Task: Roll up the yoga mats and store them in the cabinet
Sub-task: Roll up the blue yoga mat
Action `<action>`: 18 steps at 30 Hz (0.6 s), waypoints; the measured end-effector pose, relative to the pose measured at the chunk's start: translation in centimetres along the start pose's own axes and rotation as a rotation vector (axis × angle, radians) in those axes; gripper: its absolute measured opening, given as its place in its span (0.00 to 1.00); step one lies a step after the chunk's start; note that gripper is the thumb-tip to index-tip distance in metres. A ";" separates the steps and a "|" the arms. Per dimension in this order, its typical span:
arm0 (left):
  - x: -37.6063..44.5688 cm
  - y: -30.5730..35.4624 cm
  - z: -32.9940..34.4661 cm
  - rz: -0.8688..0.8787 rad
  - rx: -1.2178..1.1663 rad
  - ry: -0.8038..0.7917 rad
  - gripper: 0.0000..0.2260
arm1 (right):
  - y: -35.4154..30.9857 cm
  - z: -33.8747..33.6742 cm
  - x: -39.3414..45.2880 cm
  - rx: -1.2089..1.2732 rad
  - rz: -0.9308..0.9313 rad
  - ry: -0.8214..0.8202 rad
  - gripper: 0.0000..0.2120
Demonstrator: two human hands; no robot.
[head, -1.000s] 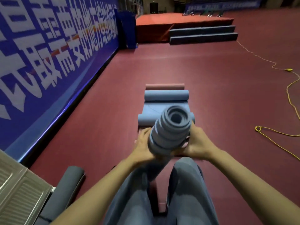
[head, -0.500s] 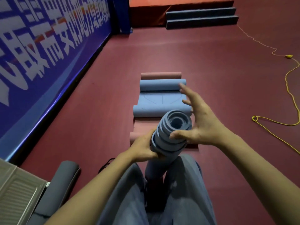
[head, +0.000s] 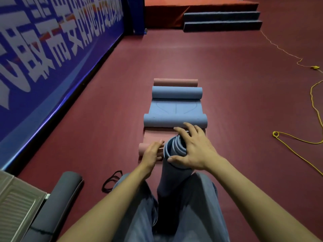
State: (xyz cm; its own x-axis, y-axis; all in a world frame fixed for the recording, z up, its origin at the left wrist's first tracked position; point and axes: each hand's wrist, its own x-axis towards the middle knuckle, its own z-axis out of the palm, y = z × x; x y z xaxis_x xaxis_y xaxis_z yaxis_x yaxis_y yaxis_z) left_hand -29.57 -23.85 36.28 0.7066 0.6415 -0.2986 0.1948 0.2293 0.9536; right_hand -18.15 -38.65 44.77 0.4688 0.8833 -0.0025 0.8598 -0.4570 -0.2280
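Observation:
A blue-grey rolled mat (head: 174,172) stands upright between my knees, its spiral end facing up. My right hand (head: 194,151) lies over that end with fingers spread, pressing down on the layers. My left hand (head: 152,152) holds the roll's left side near the top. Ahead on the floor lies a blue mat (head: 174,109), rolled in from both ends, on top of a pink mat (head: 157,135) that also has rolled ends. A dark grey rolled mat (head: 57,198) lies at the lower left beside the beige cabinet (head: 17,203).
A black elastic loop (head: 111,180) lies on the red floor by my left knee. A yellow rope (head: 297,140) trails across the floor on the right. A blue banner wall (head: 52,49) runs along the left; steps (head: 222,20) and a platform stand far ahead.
My right hand has come down from beside the roll onto its top end, fingers spread. The roll stands more upright and its telescoped layers sit flatter.

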 end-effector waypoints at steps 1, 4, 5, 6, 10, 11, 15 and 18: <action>0.2 0.1 0.2 0.000 0.018 -0.004 0.12 | 0.1 1.0 -0.2 0.017 0.020 -0.043 0.60; 0.6 -0.3 0.6 0.027 0.096 -0.021 0.14 | -0.9 4.7 -0.9 0.024 0.078 -0.114 0.58; 0.5 -0.4 0.4 0.040 0.105 -0.021 0.13 | -1.4 5.6 -0.9 0.018 0.096 -0.111 0.55; 0.4 -0.6 0.2 0.061 0.107 -0.005 0.13 | -1.8 6.1 -0.6 0.012 0.104 -0.108 0.53; 0.1 -0.6 -1.5 0.037 0.120 0.142 0.09 | -3.1 5.6 1.3 -0.006 0.078 -0.183 0.55; 0.1 -0.4 -1.8 0.025 0.139 0.154 0.09 | -3.2 5.6 1.8 -0.012 0.078 -0.199 0.55; -0.7 0.3 -2.0 0.043 0.296 0.101 0.11 | -3.7 5.6 3.6 0.004 0.094 -0.244 0.55; -0.8 1.0 -2.0 0.051 0.403 0.147 0.16 | -3.9 4.8 4.6 0.007 0.054 -0.313 0.60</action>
State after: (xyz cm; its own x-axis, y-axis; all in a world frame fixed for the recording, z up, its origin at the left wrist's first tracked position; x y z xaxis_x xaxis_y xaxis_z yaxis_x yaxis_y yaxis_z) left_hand -31.28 -22.70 37.43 0.6237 0.7486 -0.2249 0.4325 -0.0908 0.8970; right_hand -20.31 -32.31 40.99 0.4274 0.8478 -0.3139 0.8335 -0.5040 -0.2263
